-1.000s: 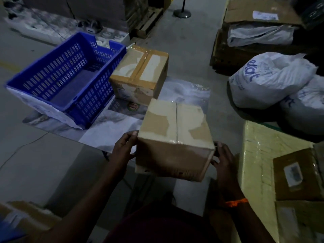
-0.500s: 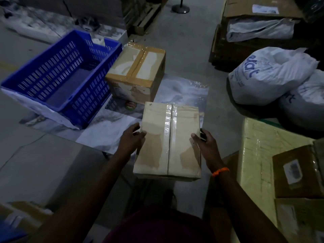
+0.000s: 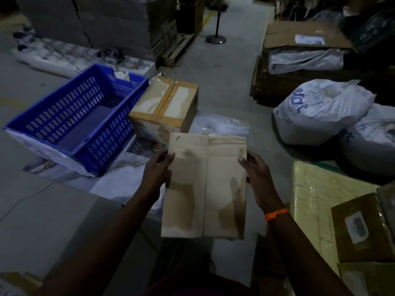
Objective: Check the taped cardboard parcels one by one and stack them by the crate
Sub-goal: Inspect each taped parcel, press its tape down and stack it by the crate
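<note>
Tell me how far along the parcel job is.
Done: the first parcel sits beside the crate. In hand: the left hand and right hand grip a second parcel, taped face up. Left: stacking it, then probably the boxes at right.

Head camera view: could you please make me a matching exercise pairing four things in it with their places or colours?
Things:
1. held parcel
2. crate
3. taped box
4. wristband

Descriptions:
A. orange, on the right wrist
B. gripped between the left hand and the right hand
C. blue, with slotted walls
D. set down on the sheet on the floor, beside the crate

Pairs: 1-B, 2-C, 3-D, 4-A
</note>
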